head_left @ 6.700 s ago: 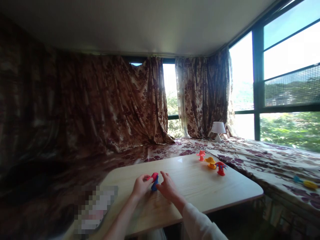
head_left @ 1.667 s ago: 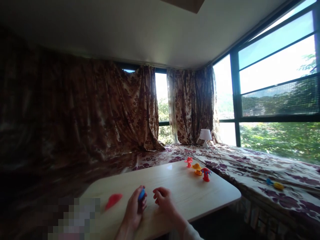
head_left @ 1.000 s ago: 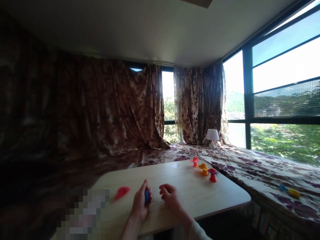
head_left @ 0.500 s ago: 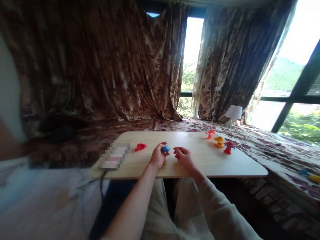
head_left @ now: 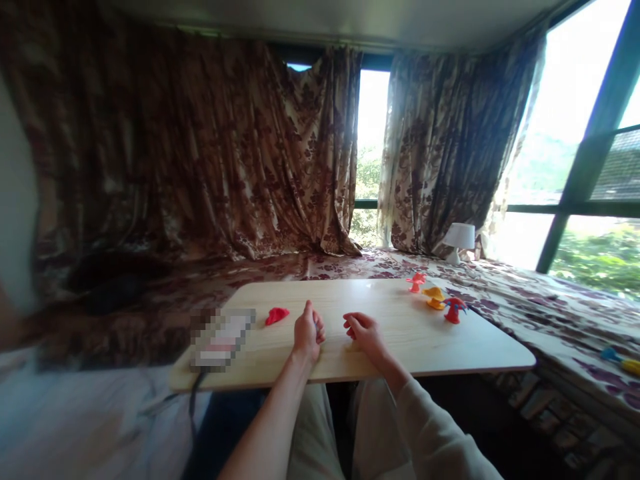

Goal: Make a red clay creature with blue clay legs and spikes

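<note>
My left hand (head_left: 307, 333) is closed in a fist over the left-centre of the pale wooden table (head_left: 390, 353), thumb up. A small dark-blue patch of the blue lump shows between its fingers; the rest is hidden. Opposite it, apart from the left, my right hand (head_left: 361, 328) hovers with half-curled fingers slightly apart and nothing visible in them. On the table left of my left hand lies a crumpled-looking red piece (head_left: 277, 316).
Toward the right edge stand small flared figures: a coral one (head_left: 416, 283), a yellow one (head_left: 434, 299) and a red one with blue parts (head_left: 455, 311). A blurred-out flat object (head_left: 225, 340) with a cable lies at left. A white lamp (head_left: 459, 239) stands beyond.
My left hand has turned and closed over the blue lump, which showed plainly at its fingertips before. My right hand has barely moved. The whole view has shifted slightly.
</note>
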Available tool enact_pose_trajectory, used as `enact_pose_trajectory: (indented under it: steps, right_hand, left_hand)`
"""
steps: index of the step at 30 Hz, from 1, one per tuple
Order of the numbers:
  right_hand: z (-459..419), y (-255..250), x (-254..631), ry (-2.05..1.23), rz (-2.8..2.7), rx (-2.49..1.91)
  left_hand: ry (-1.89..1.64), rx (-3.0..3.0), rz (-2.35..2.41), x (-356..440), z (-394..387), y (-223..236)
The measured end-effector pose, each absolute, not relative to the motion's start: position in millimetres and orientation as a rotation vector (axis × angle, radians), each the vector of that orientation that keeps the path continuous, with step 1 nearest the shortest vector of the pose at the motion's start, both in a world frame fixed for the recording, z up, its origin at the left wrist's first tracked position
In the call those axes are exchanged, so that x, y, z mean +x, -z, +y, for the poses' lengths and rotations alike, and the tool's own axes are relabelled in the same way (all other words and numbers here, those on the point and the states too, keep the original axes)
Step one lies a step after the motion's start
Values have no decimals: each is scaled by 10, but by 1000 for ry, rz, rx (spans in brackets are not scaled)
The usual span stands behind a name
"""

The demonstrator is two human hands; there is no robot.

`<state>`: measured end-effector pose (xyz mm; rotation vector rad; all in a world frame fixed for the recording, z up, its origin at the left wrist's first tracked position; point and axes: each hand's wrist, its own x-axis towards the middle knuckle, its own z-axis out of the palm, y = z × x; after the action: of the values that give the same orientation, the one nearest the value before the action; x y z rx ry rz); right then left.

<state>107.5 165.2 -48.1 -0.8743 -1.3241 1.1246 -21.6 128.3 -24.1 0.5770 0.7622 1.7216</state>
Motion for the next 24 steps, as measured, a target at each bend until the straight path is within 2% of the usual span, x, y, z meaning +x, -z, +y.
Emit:
enact_pose_trajectory:
  steps: [7,24]
  right_hand:
    - [1653,490,1062,-1111,-1328,-852]
    - [1677,510,1034,-1108,-1329,-867]
  left_hand:
    - [-1602,531,666,-210,1245,185]
    - [-1622,433,610,-284,1264,167]
